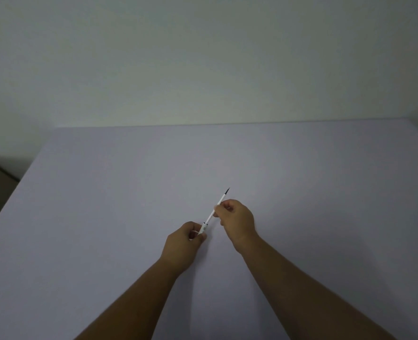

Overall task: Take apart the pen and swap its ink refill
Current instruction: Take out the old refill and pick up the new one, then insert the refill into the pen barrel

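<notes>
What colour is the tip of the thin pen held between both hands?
Dark, nearly black, on the thin white pen; seen in the head view.

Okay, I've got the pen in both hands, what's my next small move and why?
Probably pull the right hand away along the pen's line. It pinches the thin white refill, tip pointing away, while the left hand grips the pen barrel; they look only partly separated.

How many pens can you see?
1. The white pen is held over the table, its lower end in the left hand and its middle in the right hand. Loose parts inside the hands may be hidden.
</notes>
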Available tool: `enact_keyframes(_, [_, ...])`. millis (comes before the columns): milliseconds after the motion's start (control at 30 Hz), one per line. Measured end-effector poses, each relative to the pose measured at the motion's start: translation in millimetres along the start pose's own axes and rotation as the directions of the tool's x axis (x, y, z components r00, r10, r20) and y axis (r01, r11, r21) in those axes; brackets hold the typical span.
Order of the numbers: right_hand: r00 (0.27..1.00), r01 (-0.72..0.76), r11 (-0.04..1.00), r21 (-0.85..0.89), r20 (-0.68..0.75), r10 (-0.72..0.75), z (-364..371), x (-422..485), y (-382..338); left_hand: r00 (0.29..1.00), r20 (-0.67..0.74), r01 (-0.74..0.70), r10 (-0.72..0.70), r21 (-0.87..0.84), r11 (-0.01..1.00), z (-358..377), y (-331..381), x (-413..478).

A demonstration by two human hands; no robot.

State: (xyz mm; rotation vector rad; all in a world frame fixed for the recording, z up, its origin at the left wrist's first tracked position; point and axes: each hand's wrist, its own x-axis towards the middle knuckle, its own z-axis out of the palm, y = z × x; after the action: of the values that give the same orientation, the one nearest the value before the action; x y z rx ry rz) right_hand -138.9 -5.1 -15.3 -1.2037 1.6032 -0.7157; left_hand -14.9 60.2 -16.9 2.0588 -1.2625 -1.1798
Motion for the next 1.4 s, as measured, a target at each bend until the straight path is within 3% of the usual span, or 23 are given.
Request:
enact_keyframes(133, [0.993, -0.012, 0.999, -0.03, 0.119, 0.016, -6, -3, 4, 0.999, -0.003, -0.036, 0.036, 0.008, 0.999, 0, 6, -1])
enact_keyframes(300, [0.997, -0.056, 0.979, 0.196, 0.057, 0.045, -22, 4, -4, 0.998, -0.007, -0.066, 0.067, 0.078, 0.995, 1, 9, -1])
enact_keyframes(500, [0.964, -0.041, 0.997, 0.058, 0.265, 0.025, -25, -1, -5, 0.995, -0.011, -0.103, 0.104, 0.067, 0.992, 5, 17, -3])
enact_keyframes(600, [0.991, -0.044, 0.997, 0.057, 0.128, 0.037, -28, 6, -4, 0.995, -0.012, -0.096, 0.097, 0.049, 0.994, 2, 13, -3])
enact_keyframes(700, [0.999, 0.029, 0.935, -0.353, -0.026, -0.04, -34, 18, 6, 0.997, -0.002, -0.073, 0.073, 0.003, 0.997, -2, 9, -2])
enact_keyframes(800, [0.993, 0.115, 0.702, -0.703, 0.063, -0.099, -30, 17, 20, 0.997, 0.008, -0.074, 0.074, -0.026, 0.997, -4, 5, -2])
enact_keyframes(900, [0.982, 0.177, 0.528, -0.83, 0.11, -0.157, -23, 14, 32, 0.997, 0.005, -0.074, 0.074, -0.03, 0.997, -5, 1, -3])
enact_keyframes(1033, [0.976, 0.197, 0.503, -0.841, 0.119, -0.182, -16, 11, 39, 0.997, 0.014, -0.078, 0.078, -0.019, 0.997, -7, -2, -3])
enact_keyframes(1133, [0.98, 0.197, 0.571, -0.797, 0.138, -0.146, -14, 8, 36, 0.996, 0.014, -0.083, 0.083, -0.012, 0.996, -7, -2, -3])
enact_keyframes(1200, [0.988, 0.154, 0.716, -0.681, 0.101, -0.116, -15, 6, 30, 0.996, 0.013, -0.085, 0.085, -0.008, 0.996, -6, -1, -3])
enact_keyframes(1300, [0.998, 0.057, 0.943, -0.329, 0.031, -0.049, -18, 6, 17, 0.995, 0.014, -0.098, 0.097, 0.023, 0.995, -6, 1, -2])
enact_keyframes(1400, [0.997, -0.072, 0.987, 0.142, 0.045, 0.066, -21, 4, -2, 0.993, 0.025, -0.113, 0.112, 0.034, 0.993, -5, 4, -3])
